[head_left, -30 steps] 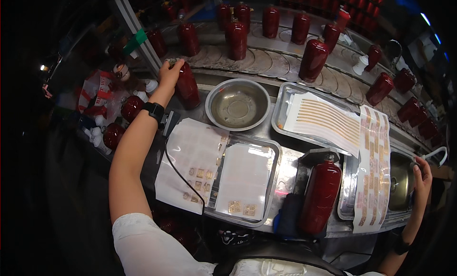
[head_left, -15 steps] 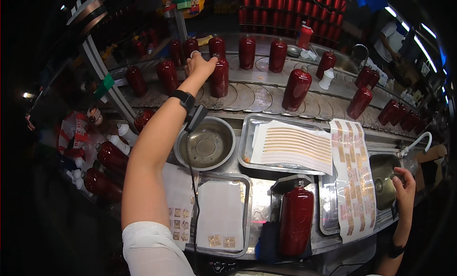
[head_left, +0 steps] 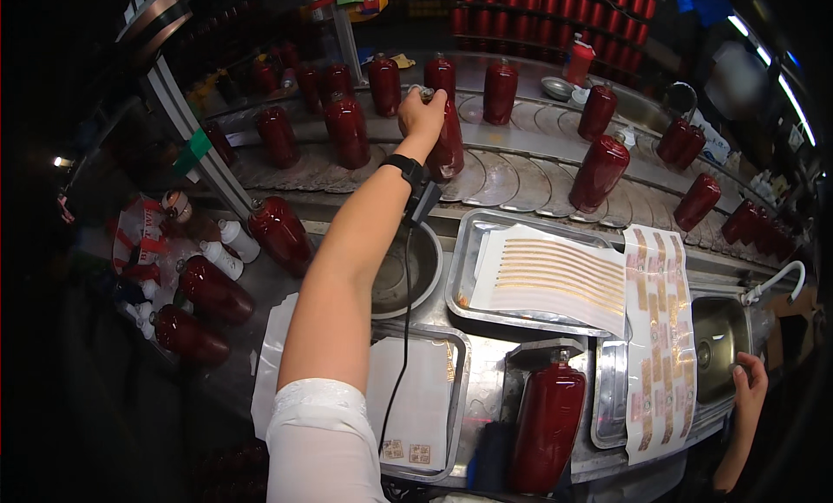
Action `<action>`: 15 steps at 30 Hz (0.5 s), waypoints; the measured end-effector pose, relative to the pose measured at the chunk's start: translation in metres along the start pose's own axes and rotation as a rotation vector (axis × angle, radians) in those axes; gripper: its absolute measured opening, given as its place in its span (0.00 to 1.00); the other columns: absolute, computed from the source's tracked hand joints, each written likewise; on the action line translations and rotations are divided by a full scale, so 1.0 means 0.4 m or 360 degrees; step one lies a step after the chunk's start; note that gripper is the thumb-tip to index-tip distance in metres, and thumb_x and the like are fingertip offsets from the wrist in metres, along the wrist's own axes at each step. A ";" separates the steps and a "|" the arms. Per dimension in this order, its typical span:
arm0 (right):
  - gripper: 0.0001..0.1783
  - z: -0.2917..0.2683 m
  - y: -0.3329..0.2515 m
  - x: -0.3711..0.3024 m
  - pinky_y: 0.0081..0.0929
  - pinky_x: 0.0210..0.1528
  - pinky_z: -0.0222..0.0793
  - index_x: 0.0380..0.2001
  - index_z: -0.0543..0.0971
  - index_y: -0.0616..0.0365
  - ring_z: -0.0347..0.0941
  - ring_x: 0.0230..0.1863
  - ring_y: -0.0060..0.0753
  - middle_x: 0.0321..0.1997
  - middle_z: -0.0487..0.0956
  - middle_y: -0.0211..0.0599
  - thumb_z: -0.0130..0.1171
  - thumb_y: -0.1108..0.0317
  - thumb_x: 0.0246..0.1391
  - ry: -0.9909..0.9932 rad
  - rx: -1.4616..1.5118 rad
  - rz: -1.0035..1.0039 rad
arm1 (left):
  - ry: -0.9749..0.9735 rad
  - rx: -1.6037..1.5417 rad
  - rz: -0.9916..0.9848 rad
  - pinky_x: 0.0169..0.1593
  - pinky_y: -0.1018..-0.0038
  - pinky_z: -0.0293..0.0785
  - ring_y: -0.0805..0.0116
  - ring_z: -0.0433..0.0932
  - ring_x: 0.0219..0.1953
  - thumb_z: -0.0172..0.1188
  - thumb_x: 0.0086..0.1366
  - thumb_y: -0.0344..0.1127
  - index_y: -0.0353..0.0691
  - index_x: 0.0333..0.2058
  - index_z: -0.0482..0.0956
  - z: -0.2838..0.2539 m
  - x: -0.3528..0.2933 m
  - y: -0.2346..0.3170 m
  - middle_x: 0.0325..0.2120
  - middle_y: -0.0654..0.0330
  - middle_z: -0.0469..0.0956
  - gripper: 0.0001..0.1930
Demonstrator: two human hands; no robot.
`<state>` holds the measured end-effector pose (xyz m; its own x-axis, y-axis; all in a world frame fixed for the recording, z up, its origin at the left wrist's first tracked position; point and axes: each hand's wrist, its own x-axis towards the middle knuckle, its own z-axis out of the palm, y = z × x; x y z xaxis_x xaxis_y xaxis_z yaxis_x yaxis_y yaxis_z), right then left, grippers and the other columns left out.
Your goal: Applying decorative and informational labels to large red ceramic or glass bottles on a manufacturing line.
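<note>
My left arm reaches across to the conveyor, and my left hand [head_left: 423, 114] is closed around the neck of a dark red glass bottle [head_left: 449, 147]. This bottle leans slightly on the near belt; my fingers and wrist cover part of it. Low on the right, my right hand [head_left: 751, 383] hangs beside the sink with loosely bent fingers, apart and holding nothing I can see. In front of me another red bottle [head_left: 548, 425] lies in a metal holder [head_left: 547, 350]. More red bottles [head_left: 348, 130] stand along the curved belt.
A metal basin [head_left: 421, 273] sits partly under my forearm. Trays [head_left: 460, 282] hold gold-striped sheets [head_left: 555, 273], and a long decal strip [head_left: 659, 347] overlaps the sink [head_left: 720, 338]. Red bottles [head_left: 217, 290] and white bottles [head_left: 236, 240] crowd the left. A metal post [head_left: 204, 152] rises there.
My left hand and the bottle at it have moved right, along with the other bottles on the belt. The whole view has shifted slightly. My right hand has dropped lower, its fingers looser.
</note>
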<state>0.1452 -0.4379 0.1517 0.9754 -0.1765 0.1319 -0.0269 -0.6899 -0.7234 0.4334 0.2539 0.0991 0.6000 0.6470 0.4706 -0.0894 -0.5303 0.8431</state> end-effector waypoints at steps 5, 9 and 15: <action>0.20 0.053 -0.053 0.023 0.18 0.53 0.62 0.52 0.75 0.67 0.69 0.49 0.21 0.48 0.77 0.36 0.59 0.66 0.59 -0.0200 0.0117 0.0039 | -0.0226 -0.0005 0.0128 0.45 0.64 0.76 0.54 0.83 0.40 0.66 0.54 0.48 0.35 0.37 0.81 -0.214 -0.019 0.118 0.33 0.49 0.84 0.21; 0.21 0.054 0.023 0.050 0.14 0.44 0.62 0.54 0.75 0.65 0.70 0.40 0.15 0.50 0.77 0.35 0.58 0.65 0.61 -0.0220 0.0248 -0.0136 | -0.0574 -0.0186 -0.0218 0.40 0.70 0.77 0.69 0.83 0.33 0.66 0.58 0.47 0.39 0.36 0.82 -0.444 -0.054 0.224 0.32 0.58 0.84 0.17; 0.22 0.099 -0.031 0.039 0.11 0.19 0.48 0.55 0.75 0.65 0.53 0.15 0.05 0.39 0.79 0.27 0.57 0.63 0.63 -0.0300 0.0189 -0.0159 | -0.0555 0.0389 -0.0409 0.48 0.72 0.73 0.71 0.81 0.39 0.65 0.61 0.50 0.46 0.39 0.82 -0.820 -0.097 0.247 0.35 0.63 0.84 0.15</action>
<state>0.1693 -0.4043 0.1361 0.9958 0.0301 0.0862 0.0867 -0.6081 -0.7891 0.1405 0.3563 0.2495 0.8122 0.5738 0.1053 0.2600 -0.5177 0.8151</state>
